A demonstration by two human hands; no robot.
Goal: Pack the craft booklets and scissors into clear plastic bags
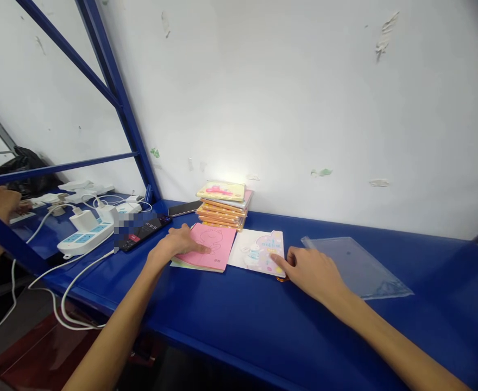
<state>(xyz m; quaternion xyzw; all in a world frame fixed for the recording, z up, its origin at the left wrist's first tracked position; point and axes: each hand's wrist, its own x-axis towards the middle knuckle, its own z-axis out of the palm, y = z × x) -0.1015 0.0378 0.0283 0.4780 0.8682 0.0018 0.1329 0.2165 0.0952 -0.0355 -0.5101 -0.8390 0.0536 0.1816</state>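
Left hand (177, 243) and right hand (312, 273) apart, neither clamped.
Left lies flat on pink notebook (210, 244), right fingertips touch white booklet (255, 251); black device (145, 233) partly pixelated.

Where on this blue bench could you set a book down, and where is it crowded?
Bench top shows in front of the pink notebook and white card, and right of the plastic sleeve. Crowded: the power strip and book stack.

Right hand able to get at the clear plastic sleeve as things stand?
Probably yes. The right hand lies right beside the clear plastic sleeve, with its fingers on the white booklet. Nothing appears to stand between hand and sleeve on the blue bench top, so the way looks free.
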